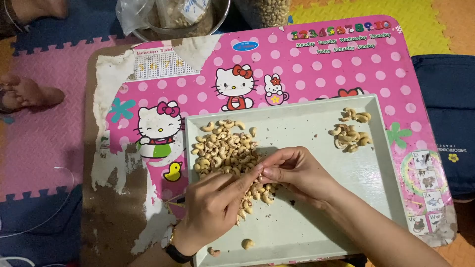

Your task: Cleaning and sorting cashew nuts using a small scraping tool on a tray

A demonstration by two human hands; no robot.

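A pale grey rectangular tray (pixel 316 217) lies on a small pink cartoon-printed table (pixel 316 74). A large heap of cashew nuts (pixel 222 148) fills the tray's left part. A smaller pile of cashews (pixel 350 133) sits at its upper right. My left hand (pixel 217 205) and my right hand (pixel 294 170) meet over the lower edge of the big heap, fingertips pinched together on one cashew (pixel 261 173). A thin tool seems to lie in my left hand, though I cannot make it out. One loose cashew (pixel 247 243) rests near the tray's front edge.
A steel bowl with a plastic bag (pixel 178 17) stands beyond the table's far edge, beside a container of nuts (pixel 262 11). A dark blue bag (pixel 448 113) lies to the right. Another person's bare feet (pixel 27 91) rest on the foam mat at left.
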